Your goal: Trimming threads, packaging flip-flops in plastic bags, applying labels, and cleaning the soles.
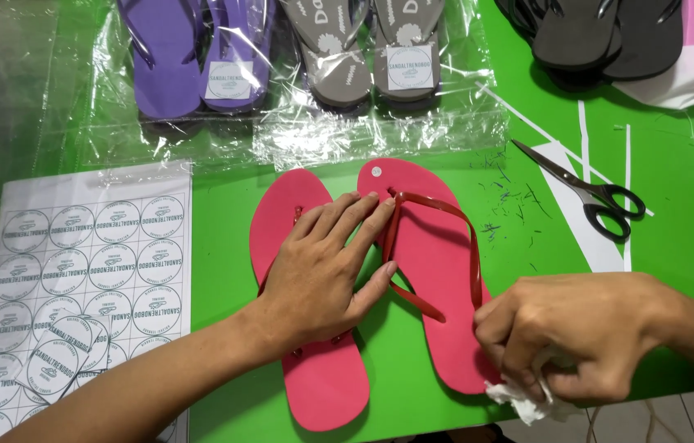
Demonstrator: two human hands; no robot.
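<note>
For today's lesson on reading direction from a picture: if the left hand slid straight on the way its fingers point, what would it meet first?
The left hand points up and right across the pink flip-flops. Its fingertips already touch the red strap at the toe post, so that comes first; beyond lies the clear plastic wrap, probably.

On my feed I see black-handled scissors point(589, 190) on the green table point(675, 238), a sheet of round stickers point(84, 262) at left, and bagged purple sandals point(195, 53) beside bagged grey sandals point(371, 49) up top.
</note>
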